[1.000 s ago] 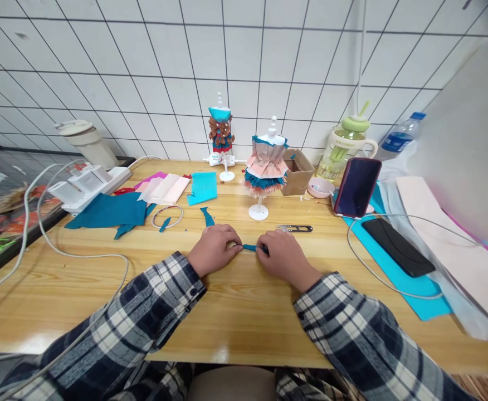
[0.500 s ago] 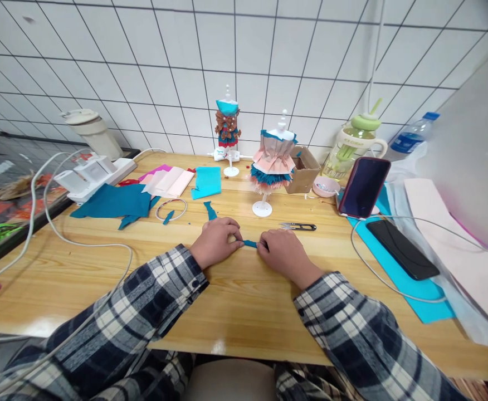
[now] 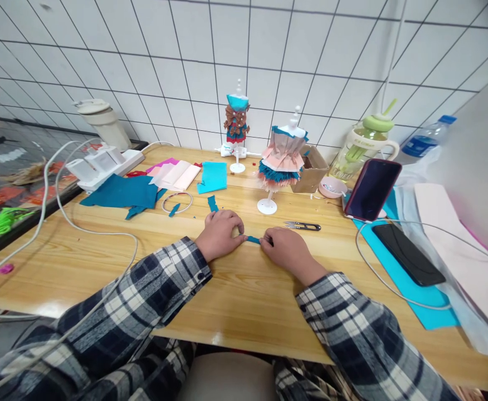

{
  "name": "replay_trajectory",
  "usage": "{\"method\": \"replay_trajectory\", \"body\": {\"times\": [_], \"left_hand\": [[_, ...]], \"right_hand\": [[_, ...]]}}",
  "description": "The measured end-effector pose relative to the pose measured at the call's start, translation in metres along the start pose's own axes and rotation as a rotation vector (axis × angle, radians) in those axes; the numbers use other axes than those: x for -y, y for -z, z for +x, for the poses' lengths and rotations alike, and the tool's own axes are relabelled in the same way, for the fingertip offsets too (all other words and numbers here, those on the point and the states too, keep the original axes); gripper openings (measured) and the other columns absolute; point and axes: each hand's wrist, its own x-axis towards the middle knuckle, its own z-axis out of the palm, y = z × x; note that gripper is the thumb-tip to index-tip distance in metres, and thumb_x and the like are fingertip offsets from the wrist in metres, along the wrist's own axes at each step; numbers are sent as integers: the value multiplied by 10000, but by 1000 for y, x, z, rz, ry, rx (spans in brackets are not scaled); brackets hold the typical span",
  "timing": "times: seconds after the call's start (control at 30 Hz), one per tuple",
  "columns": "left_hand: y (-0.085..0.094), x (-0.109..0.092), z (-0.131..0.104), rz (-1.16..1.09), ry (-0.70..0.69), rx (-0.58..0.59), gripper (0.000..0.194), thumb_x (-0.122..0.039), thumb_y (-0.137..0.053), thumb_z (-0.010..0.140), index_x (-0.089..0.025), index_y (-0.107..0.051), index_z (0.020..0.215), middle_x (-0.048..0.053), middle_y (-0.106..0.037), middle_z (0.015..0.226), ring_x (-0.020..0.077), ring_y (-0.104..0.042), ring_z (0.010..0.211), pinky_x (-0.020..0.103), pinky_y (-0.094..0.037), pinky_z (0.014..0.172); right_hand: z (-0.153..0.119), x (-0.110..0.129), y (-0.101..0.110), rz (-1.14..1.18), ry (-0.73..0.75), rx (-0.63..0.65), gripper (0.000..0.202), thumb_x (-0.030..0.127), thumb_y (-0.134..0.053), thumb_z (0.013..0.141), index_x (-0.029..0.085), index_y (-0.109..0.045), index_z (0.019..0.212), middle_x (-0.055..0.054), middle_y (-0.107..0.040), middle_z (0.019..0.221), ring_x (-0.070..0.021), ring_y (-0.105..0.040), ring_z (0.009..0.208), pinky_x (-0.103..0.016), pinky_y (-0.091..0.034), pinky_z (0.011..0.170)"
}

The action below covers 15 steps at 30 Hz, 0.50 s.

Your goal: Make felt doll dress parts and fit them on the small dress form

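A narrow teal crepe paper strip [image 3: 253, 239] stretches between my two hands, low over the wooden table [image 3: 244, 295]. My left hand [image 3: 222, 235] pinches its left end, and the fingers of my right hand [image 3: 288, 248] are closed on its right end. Just behind my left hand lies another teal paper piece [image 3: 213, 203]. Thread snips [image 3: 305, 225] rest beyond my right hand. Farther back stands a small white dress form [image 3: 268, 206] wearing a pink and teal paper dress [image 3: 283, 153]. Behind it is a second dressed form [image 3: 237, 120].
At left are teal sheets [image 3: 121, 191], a ring [image 3: 177, 203], pale pink paper [image 3: 181, 175] and a power strip [image 3: 110, 167] with a trailing cable. On the right are a propped phone [image 3: 373, 189], a black phone [image 3: 409, 254], a cup [image 3: 365, 142] and a cardboard box [image 3: 311, 172].
The view has shifted slightly, so most things sit farther right. Both hands still hold the strip, which looks a little flatter between them.
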Motion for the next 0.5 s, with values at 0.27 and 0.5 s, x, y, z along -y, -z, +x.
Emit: {"method": "replay_trajectory", "body": {"times": [0.27,0.5], "left_hand": [[-11,-41,-30,168,-351,63,409,-274,-448,893,-110,-472,1267,149,-547,1264,252,-469,1200,385,-329,1033],[-20,-40,-54,199,-254,195,671,-519,-315,917,-112,-249,1445,166,-289,1504,286,-287,1375,496,-175,1112]], "right_hand": [[0,-1,1,7,-2,12,232,340,-469,886,210,-622,770,-35,-675,834,-171,-590,777,-269,-341,621],[0,-3,0,61,-4,0,243,353,-473,885,214,-613,743,-19,-666,811,-159,-577,764,-267,-330,618]]}}
